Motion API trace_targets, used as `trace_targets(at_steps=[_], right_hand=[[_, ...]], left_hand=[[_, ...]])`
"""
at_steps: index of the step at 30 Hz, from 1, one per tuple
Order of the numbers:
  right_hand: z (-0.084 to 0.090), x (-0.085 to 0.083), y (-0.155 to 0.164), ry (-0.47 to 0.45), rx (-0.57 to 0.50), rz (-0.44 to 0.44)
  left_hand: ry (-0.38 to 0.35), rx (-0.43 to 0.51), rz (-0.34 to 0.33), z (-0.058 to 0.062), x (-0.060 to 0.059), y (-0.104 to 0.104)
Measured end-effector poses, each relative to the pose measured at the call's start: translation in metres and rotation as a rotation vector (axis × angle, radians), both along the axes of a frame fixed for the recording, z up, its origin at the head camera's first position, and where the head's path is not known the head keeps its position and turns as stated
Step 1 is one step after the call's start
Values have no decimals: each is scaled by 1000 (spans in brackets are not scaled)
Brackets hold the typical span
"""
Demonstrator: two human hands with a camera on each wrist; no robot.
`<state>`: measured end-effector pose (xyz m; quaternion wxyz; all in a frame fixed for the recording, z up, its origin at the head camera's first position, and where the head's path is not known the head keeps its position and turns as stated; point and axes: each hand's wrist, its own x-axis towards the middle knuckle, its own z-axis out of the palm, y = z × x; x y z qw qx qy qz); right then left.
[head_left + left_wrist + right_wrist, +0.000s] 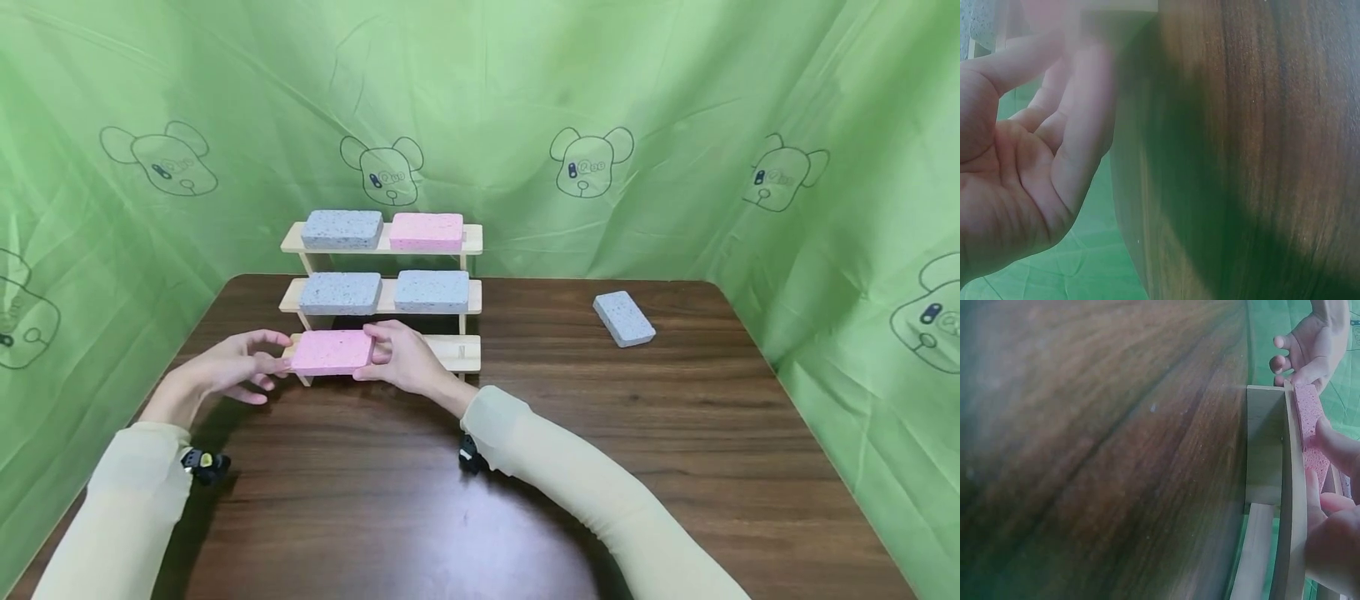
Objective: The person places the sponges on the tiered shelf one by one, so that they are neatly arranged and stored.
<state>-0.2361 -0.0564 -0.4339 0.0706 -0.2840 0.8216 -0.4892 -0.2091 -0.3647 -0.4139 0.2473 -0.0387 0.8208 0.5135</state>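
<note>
Both my forearms reach forward in pale sleeves. My left hand (225,367) is spread loosely, fingertips extended inward. My right hand (405,360) curls, thumb and fingers closed in a pinching grip.

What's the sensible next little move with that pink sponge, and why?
Probably let go of it: the pink sponge already lies flat on the bottom shelf, both hands at its ends. The grey sponge on the table is untouched.
</note>
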Motion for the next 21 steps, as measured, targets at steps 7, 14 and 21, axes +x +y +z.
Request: trace_targets(at_steps=[7,14,21], right_hand=[[4,1,0,-85,-93,19],[6,0,-3,-141,-170,65],[5,2,3,-112,-160,46]], left_hand=[[-7,-4,7,0,-1,0],[-14,-24,26,5,2,-4],[-12,-9,17,2,2,1]])
